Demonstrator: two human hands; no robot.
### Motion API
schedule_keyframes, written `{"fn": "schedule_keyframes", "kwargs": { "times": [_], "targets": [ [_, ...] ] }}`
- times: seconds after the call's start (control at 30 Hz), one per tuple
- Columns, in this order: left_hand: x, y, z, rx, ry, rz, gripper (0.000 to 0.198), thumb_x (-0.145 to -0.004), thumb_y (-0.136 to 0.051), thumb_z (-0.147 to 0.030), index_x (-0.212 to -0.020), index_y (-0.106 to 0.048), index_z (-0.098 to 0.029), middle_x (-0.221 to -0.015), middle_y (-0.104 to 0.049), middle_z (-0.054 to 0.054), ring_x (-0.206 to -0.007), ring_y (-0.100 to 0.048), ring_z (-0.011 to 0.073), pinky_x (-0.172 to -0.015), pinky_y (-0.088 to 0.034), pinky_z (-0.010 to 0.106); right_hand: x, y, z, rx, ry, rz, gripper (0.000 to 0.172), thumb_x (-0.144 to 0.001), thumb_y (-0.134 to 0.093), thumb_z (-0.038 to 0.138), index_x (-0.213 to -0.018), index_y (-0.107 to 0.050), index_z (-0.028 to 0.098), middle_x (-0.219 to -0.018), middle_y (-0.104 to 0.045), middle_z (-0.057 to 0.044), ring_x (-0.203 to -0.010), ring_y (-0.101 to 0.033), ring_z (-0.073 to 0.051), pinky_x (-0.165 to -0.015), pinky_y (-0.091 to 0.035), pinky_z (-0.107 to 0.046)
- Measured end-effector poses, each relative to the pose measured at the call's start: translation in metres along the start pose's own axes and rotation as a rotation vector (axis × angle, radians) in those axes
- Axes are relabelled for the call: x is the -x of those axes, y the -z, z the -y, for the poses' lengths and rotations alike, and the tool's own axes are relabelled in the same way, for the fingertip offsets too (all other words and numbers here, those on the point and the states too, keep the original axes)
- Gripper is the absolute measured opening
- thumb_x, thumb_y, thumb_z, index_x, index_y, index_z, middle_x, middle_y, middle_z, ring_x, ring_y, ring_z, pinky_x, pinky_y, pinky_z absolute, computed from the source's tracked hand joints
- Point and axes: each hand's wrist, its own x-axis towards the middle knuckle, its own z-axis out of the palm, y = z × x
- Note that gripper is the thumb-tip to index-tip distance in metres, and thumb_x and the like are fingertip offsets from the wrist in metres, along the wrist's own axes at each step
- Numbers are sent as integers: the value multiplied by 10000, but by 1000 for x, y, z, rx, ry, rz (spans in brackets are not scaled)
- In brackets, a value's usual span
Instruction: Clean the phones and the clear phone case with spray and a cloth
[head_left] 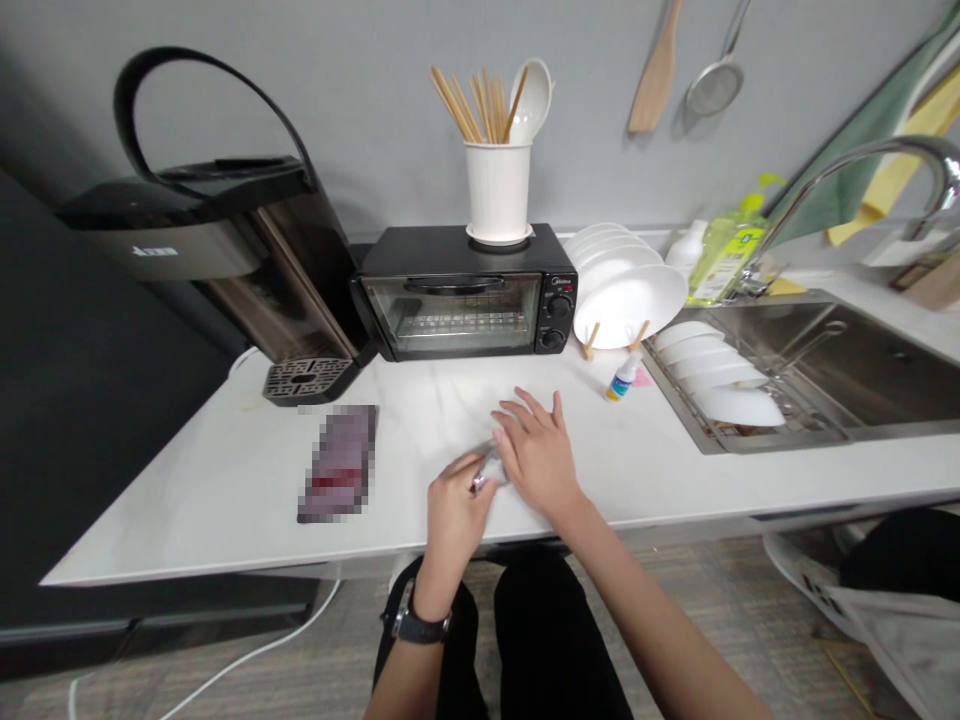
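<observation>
At the front edge of the white countertop [225, 480], the two hands meet over a small pale cloth or wipe [491, 462], most of which is hidden beneath them, so its full shape is hard to make out. The left hand [457, 510], with a dark watch on the wrist, is closed around the cloth's near end, and something small and shiny shows at its fingertips; what that is cannot be told. The right hand [536, 455] lies flat with its fingers spread, pressing the cloth's far part down at about two o'clock from the left hand. A blurred dark rectangular object [341, 465] lies flat at nine o'clock of the hands, its surface unreadable. Toward twelve o'clock stands a black toaster oven [461, 292] with a glass door, and on top a white ribbed holder [497, 190] with wooden chopsticks. At one o'clock a small white dropper bottle [622, 378] lies near upright white plates [626, 290] in a wooden rack. A steel sink [840, 370] at three o'clock is cut off by the right edge.
</observation>
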Motion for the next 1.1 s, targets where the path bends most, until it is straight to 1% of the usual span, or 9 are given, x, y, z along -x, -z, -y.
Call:
{"fn": "schedule_keyframes", "kwargs": {
  "times": [0.17,0.27,0.37,0.5,0.57,0.67,0.8,0.93,1.1],
  "targets": [
    [10,-7,14,20,36,-97,190,-884,-482,-170,-762,-627,-193,-699,-688,59,-604,-620,192,-571,-479,289,15,-16,40,-91,290,105,422,-1075,-461,350,-1438,-580,172,-1403,-682,-84,-1407,-511,-222,-1278,-248,-478],
    [8,-5,11,21,35,-53,177,-869,-510,-174,-725,-610,-198,-647,-656,26,-573,-589,170,-559,-459,269,13,-15,31,-71,247,86,377,-1062,-484,364,-1325,-662,163,-1256,-740,-99,-1204,-620,-241,-1128,-415,-445],
    [1,0,1,9,28,11,203,-874,-545,-175,-678,-590,-194,-670,-651,14,-611,-593,155,-601,-457,253,-1,-7,2,17,113,60,334,-1059,-446,291,-1041,-755,166,-985,-766,-89,-973,-653,-241,-973,-478,-430],
    [-4,4,-9,4,19,45,251,-935,-601,-275,-699,-620,-192,-738,-669,18,-655,-608,155,-622,-449,252,-13,0,-19,77,-65,-31,364,-1031,-419,187,-885,-752,175,-926,-765,-91,-996,-665,-252,-1100,-422,-469],
    [-3,3,-8,0,9,33,243,-944,-576,-256,-716,-630,-193,-749,-677,25,-657,-615,158,-627,-454,257,-8,-3,-9,58,-85,-71,347,-1033,-416,176,-954,-754,177,-1006,-775,-94,-1189,-634,-282,-1230,-276,-548],
    [1,-2,2,-32,-25,-50,231,-912,-485,-173,-726,-621,-196,-712,-674,37,-623,-608,167,-598,-450,265,8,-12,24,-29,54,-19,293,-1050,-452,235,-1145,-725,182,-1139,-767,-80,-1342,-558,-270,-1297,-124,-574],
    [4,-5,12,-77,-56,-98,219,-880,-461,-169,-708,-591,-208,-640,-636,27,-542,-552,165,-514,-397,266,19,-21,52,-83,164,63,302,-1052,-501,321,-1245,-682,175,-1180,-754,-76,-1162,-636,-229,-1287,-245,-471],
    [1,-1,4,-59,-55,-39,237,-894,-495,-148,-677,-577,-198,-647,-635,20,-563,-563,153,-551,-419,261,9,-14,27,-33,117,35,299,-1062,-472,315,-1088,-741,185,-1027,-776,-64,-1044,-658,-235,-1288,-228,-513],
    [-3,5,-11,47,4,62,241,-972,-615,-302,-770,-683,-189,-777,-693,23,-699,-633,152,-653,-462,246,-6,4,-29,80,-137,-81,375,-1062,-398,200,-1052,-772,176,-1079,-791,-85,-1274,-607,-308,-1269,-134,-654]
  ]
}}
